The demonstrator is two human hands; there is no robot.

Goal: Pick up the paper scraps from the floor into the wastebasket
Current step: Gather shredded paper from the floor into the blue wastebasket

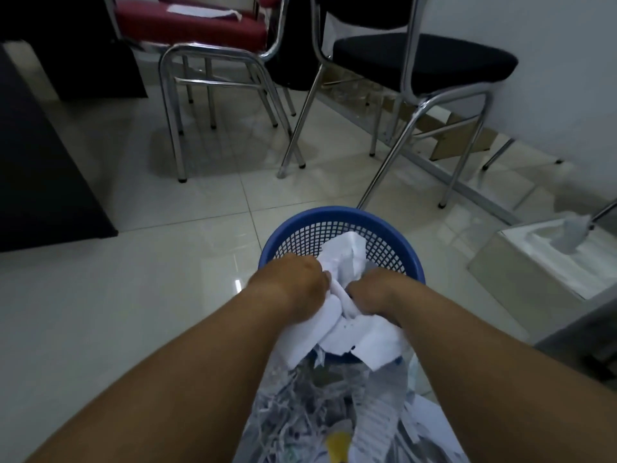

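Head view, grip: You are clutching a wad of paper scraps (340, 262) from both sides, left hand (293, 285) and right hand (374, 292) curling into it, at lower centre.
Head view, paper: It is hanging over the near rim of the blue wastebasket (337, 213), with loose ends trailing outside.
Head view, doing it well: Be pushing the wad past the rim before loosening your fingers, so nothing is spilling back.
Head view, left to gather: A shredded heap (300, 412) is lying at the bottom centre.
Head view, surface: Glossy pale floor tiles (133, 295) are reflecting light.
Head view, room: A red chair (193, 25) is standing upper left, a black chair (424, 58) upper right, and a white box (534, 262) at the right edge.
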